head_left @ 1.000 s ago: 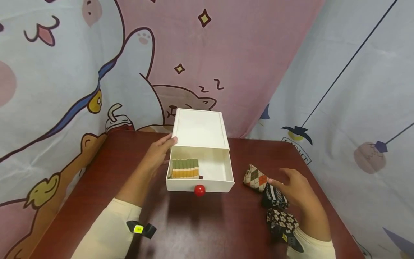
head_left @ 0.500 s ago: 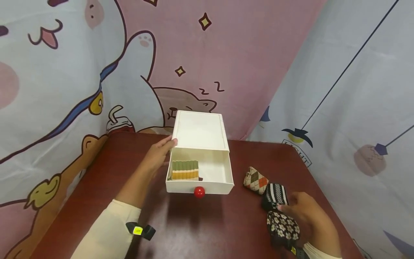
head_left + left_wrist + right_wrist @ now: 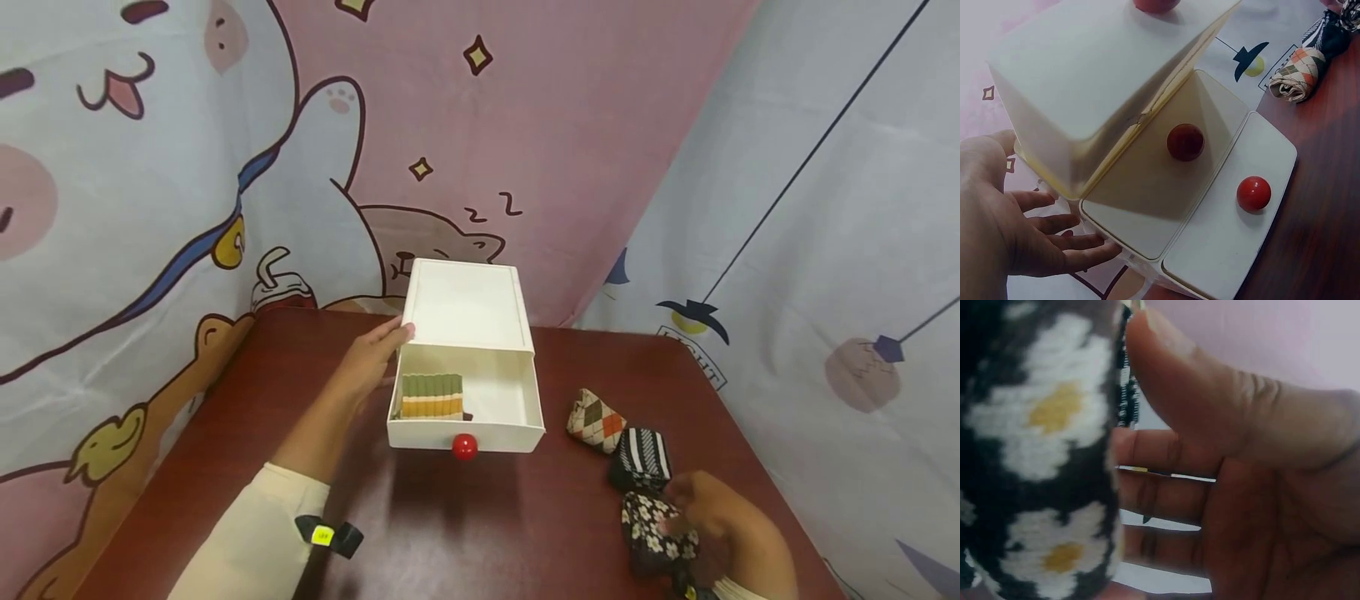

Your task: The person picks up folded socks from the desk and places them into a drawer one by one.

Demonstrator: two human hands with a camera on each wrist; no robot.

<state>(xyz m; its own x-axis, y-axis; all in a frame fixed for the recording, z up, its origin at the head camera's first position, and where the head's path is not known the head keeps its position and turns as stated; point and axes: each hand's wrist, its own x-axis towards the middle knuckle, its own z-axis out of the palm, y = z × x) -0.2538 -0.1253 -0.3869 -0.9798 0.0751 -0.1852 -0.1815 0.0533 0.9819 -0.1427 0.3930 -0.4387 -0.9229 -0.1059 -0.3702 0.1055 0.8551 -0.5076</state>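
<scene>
My left hand (image 3: 371,354) rests on the left side of a white drawer unit (image 3: 468,304), thumb at the top edge and fingers extended along the side. Its top drawer (image 3: 465,435), with a red knob (image 3: 465,447), is pulled out. Inside, on the left, lies a folded green, white and yellow ribbed sock (image 3: 432,397). My right hand (image 3: 712,508) holds a folded black floral sock (image 3: 643,521) at the table's right, thumb on one side and fingers behind it. Behind that lie a black-and-white striped sock (image 3: 641,458) and an argyle sock (image 3: 595,421), both folded.
Two more drawers, the middle (image 3: 1154,194) and bottom (image 3: 1241,219), are shut below the open one. The dark red table (image 3: 585,533) backs onto a cartoon-printed cloth (image 3: 570,125), which also hangs along both sides.
My right hand has moved from beside the argyle sock, past the striped one, toward me to the floral sock, which it now grips. My left hand has kept its place on the drawer unit.
</scene>
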